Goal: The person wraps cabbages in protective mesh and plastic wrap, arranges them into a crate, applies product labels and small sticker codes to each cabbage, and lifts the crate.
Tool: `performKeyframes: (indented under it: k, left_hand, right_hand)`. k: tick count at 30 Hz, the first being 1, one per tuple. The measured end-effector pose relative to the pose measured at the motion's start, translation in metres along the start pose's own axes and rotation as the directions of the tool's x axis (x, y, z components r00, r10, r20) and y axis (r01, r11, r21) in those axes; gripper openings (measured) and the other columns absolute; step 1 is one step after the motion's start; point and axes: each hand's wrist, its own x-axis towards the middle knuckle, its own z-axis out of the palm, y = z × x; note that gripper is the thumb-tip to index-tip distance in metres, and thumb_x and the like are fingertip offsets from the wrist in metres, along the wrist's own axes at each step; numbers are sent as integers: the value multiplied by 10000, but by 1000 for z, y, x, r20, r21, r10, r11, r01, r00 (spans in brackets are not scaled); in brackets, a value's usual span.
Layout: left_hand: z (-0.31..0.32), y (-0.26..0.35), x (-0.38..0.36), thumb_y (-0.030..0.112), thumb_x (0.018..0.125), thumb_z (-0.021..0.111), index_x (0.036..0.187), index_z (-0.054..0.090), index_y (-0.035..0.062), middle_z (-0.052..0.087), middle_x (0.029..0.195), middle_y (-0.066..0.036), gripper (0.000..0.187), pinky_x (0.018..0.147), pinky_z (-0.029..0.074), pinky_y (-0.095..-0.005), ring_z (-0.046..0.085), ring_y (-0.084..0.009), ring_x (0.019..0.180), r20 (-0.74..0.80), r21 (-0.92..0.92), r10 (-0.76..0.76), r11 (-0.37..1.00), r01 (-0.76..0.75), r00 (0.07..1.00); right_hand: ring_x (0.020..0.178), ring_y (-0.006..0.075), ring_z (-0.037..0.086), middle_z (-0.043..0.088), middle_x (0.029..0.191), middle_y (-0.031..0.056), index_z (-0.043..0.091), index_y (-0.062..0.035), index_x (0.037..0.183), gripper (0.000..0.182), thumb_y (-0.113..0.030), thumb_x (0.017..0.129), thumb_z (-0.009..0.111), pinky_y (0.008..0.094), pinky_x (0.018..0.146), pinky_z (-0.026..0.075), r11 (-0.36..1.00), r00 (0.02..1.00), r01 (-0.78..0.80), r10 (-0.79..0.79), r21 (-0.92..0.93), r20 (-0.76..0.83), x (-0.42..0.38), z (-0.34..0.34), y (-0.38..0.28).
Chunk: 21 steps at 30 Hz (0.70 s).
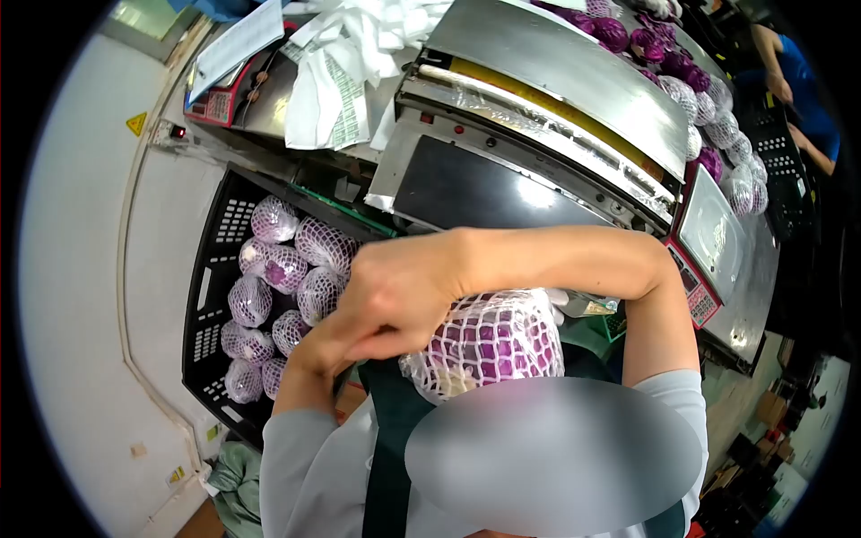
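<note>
A purple cabbage [502,345] in white foam netting and clear film is close against my chest. My right hand [395,291] reaches across from the right, beside the cabbage's left end, with its fingers curled closed. What those fingers hold, if anything, is hidden. Beneath it, my left hand [327,343] shows only around the wrist, and its fingers are covered by my right hand. Left of both hands stands a black crate [204,309] with several netted, film-wrapped cabbages [250,300].
Ahead is a film-wrapping machine [556,76] with a dark plate [484,188]. Scales [708,229] stand at right, with netted cabbages [722,130] behind. White foam nets and label sheets [336,99] lie at the upper left. A co-worker in blue [812,99] is beside another black crate [782,161].
</note>
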Motion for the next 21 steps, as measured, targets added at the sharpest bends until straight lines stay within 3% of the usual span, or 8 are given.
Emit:
performKeyframes:
  k: [3, 5, 7, 11, 13, 14, 18, 21]
  left_hand:
    - [7, -43, -13, 193, 899, 457, 1106, 546, 26, 601, 1074, -91, 281, 875, 440, -316, 589, -180, 982, -341, -321, -65, 946, -51, 938]
    - [13, -66, -10, 205, 891, 466, 1088, 554, 34, 605, 1064, -86, 275, 865, 445, -321, 594, -179, 974, -499, -490, -146, 861, -139, 854]
    - [14, -85, -12, 217, 883, 476, 1070, 562, 42, 610, 1054, -81, 271, 855, 449, -326, 599, -179, 966, -629, -565, -210, 784, -255, 749]
    - [24, -81, -46, 241, 878, 493, 1046, 576, 56, 623, 1012, -47, 263, 811, 461, -308, 625, -156, 903, -813, -290, -13, 876, -385, 582]
    - [46, -85, -65, 297, 879, 521, 1034, 581, 50, 628, 997, -50, 297, 810, 460, -305, 625, -141, 892, -728, -150, 136, 925, -349, 672]
    - [59, -94, -64, 333, 894, 503, 1112, 537, 21, 593, 1079, -70, 382, 844, 455, -298, 585, -166, 989, -692, -221, 82, 922, -319, 717]
    - [114, -125, -41, 501, 823, 570, 1374, 215, -6, 297, 1388, -178, 829, 1036, 291, -331, 296, -252, 1293, -500, -136, 30, 984, -112, 866]
    - [137, -141, -30, 561, 745, 628, 1420, -13, 26, 67, 1479, -181, 1074, 1099, 152, -347, 102, -267, 1364, -462, -175, 108, 962, -210, 880]
  right_hand:
    - [486, 276, 497, 521, 564, 82, 532, -25, 684, 236, -207, 798, 629, 346, 449, 389, 935, 948, -277, 229, 223, 220, -12, 24, 5]
    - [656, 172, 594, 603, 699, 73, 592, 0, 793, 261, -255, 847, 597, 326, 562, 433, 623, 833, -540, 297, 566, 468, -29, 29, 7]
    - [828, 160, 598, 661, 893, 108, 645, 22, 915, 318, -280, 837, 581, 278, 720, 453, 524, 869, -492, 249, 695, 428, -52, 36, 2]
    - [977, 358, 562, 619, 996, 198, 598, 68, 1062, 455, -310, 815, 543, 450, 910, 419, -284, 892, -398, 101, 872, 440, -149, 56, -12]
    - [1005, 414, 533, 612, 1019, 192, 610, 47, 1033, 476, -364, 810, 520, 511, 924, 391, -388, 964, -12, 240, 921, 114, -214, 92, -21]
    - [1014, 394, 533, 613, 1014, 179, 610, 33, 1017, 467, -380, 822, 511, 491, 915, 406, -438, 866, 168, 493, 883, 80, -224, 101, -46]
    - [1013, 358, 540, 616, 998, 155, 609, 12, 991, 449, -396, 844, 494, 458, 898, 430, -57, 206, 393, 978, 918, -27, -227, 114, -105]
    - [1003, 344, 545, 619, 985, 144, 608, 6, 981, 439, -397, 853, 487, 445, 889, 439, 119, -12, 259, 993, 959, -120, -204, 116, -98]
